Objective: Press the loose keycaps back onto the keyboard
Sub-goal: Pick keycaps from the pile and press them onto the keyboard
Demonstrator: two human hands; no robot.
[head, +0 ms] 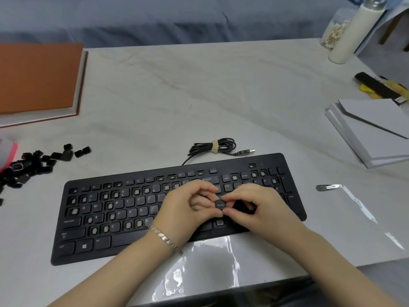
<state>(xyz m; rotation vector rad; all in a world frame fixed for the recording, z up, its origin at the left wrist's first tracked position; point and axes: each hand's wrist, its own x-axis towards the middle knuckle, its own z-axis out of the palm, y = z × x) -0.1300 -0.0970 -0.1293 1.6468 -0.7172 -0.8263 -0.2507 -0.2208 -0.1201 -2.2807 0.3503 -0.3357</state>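
The left hand (188,206) and right hand (251,206) together pinch one keycap (220,205) above the keyboard's (132,239) right half; more loose keycaps (33,165) lie heaped on the surface (177,107) left of the keyboard.

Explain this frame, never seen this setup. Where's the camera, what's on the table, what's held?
No machine here: a person works bare-handed, and the single picture comes from a wide-angle camera worn on their head, looking forward and down. On the table lies a black keyboard with many empty key sockets, its cable coiled behind it. A pile of loose keycaps sits at the left, an orange book further back. The right hand pinches one keycap, marked Pg Up, above the keyboard's right half. The left hand, wearing a bracelet, curls beside that grip; whether it touches the keycap is unclear.
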